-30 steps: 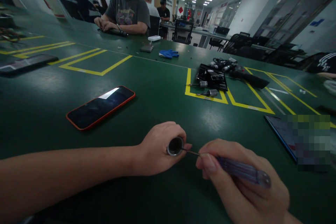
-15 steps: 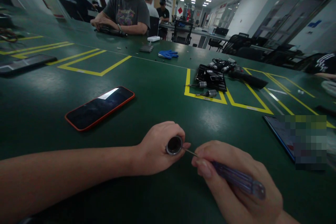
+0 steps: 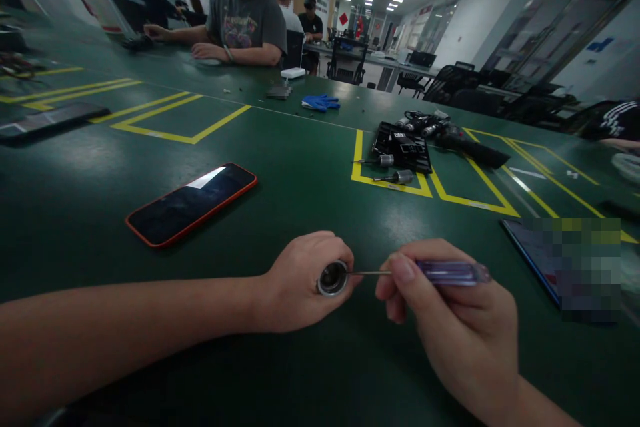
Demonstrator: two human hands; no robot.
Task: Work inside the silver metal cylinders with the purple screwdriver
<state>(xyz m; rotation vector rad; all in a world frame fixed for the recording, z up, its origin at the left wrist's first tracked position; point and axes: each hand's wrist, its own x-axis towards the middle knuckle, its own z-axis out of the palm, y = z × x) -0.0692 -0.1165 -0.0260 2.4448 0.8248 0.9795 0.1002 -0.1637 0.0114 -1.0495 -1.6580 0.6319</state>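
Observation:
My left hand [image 3: 306,282] is closed around a hollow metal cylinder [image 3: 321,285], whose open round end faces me. Most of the cylinder is hidden inside the fist. In my right hand [image 3: 453,320] is a screwdriver with a clear purple handle [image 3: 447,272], pinched between thumb and fingers. Its thin shaft points left, and the tip meets the cylinder's side by my left fingers; whether it sits in a screw I cannot tell. Both hands are above the green table [image 3: 280,373].
A phone with an orange case [image 3: 193,205] lies to the left. Ahead on the right are two metal parts with thin shafts [image 3: 400,177], black packets [image 3: 405,149] and cables [image 3: 423,122]. A tablet [image 3: 535,260] is at the right. Farther off lies a blue glove [image 3: 321,103]; a person [image 3: 247,27] sits across.
My right hand has turned and lifted the screwdriver handle, so the tool now lies nearly level. The left hand has barely moved. The person across has reached an arm out to the left.

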